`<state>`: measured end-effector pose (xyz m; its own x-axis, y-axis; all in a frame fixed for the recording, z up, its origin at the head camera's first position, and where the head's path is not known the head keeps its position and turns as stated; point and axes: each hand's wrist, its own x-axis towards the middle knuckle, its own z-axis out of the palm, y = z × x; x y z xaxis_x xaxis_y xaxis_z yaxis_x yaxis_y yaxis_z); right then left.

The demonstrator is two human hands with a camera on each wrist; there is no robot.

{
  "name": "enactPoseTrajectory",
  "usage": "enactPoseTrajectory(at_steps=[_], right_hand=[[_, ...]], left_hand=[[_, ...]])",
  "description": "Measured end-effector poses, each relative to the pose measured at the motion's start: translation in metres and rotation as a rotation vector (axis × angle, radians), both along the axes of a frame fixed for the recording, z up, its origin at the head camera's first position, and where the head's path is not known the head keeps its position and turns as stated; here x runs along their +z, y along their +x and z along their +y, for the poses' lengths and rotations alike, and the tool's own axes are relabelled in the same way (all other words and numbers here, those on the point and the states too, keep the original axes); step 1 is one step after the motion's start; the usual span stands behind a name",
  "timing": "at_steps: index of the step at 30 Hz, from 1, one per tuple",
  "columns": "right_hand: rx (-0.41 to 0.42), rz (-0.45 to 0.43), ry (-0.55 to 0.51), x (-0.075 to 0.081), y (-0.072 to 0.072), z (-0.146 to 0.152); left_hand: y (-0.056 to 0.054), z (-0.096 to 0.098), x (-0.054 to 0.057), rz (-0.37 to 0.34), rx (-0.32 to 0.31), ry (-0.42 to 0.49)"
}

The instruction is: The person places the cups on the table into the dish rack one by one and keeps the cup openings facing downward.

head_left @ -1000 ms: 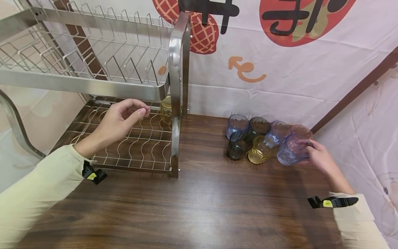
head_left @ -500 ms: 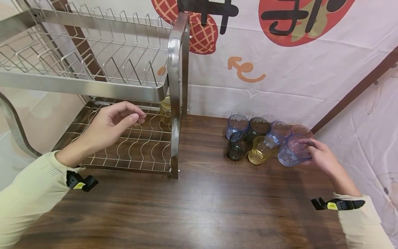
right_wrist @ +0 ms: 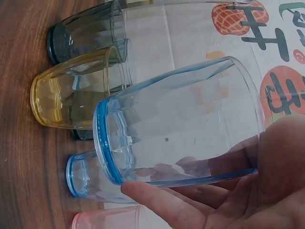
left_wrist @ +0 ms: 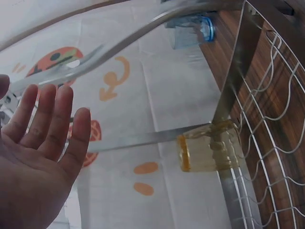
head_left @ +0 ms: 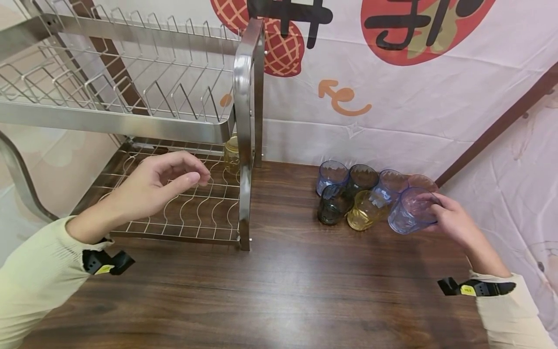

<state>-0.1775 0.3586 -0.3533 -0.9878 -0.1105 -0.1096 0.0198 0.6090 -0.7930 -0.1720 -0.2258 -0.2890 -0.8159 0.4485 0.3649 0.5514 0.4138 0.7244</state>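
At middle right of the head view, a blue tumbler (head_left: 406,215), an amber tumbler (head_left: 361,218), a smoky-grey tumbler (head_left: 333,208) and a pink tumbler (head_left: 424,181) look translucent. Brown woodgrain streaks the tabletop (head_left: 283,291); at upper left the dish rack (head_left: 131,123) is silver. The white backdrop cloth (head_left: 301,104) carries red, orange-latticed motifs.

Head view: set above, facing forward and down; widest, farthest; spans rack (head_left: 244,145), table (head_left: 283,291), my left hand (head_left: 161,184) and my right hand (head_left: 454,222). Left wrist view: close by that hand, rolled sideways, facing the cloth (left_wrist: 176,100) past the rack; shares its yellow cup (left_wrist: 209,150) with the head view. Right wrist view: nearest, rolled sideways, facing my blue cup (right_wrist: 176,129), also in the head view.
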Motion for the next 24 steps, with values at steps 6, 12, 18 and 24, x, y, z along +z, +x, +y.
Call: enactPoseTrajectory(at_steps=[6,12,18,24], right_hand=[[0.002,0.013,0.000,0.003,0.003,-0.003],[0.025,0.038,0.030,0.008,0.005,-0.008],[0.075,0.103,0.083,0.013,0.008,-0.013],[0.113,0.138,0.040,0.016,0.011,-0.020]], left_hand=[[0.004,0.009,0.005,-0.013,-0.050,-0.001],[0.008,0.020,0.007,-0.018,-0.118,0.022],[0.013,0.033,0.010,-0.033,-0.170,-0.002],[0.015,0.048,0.010,-0.084,-0.234,0.020]])
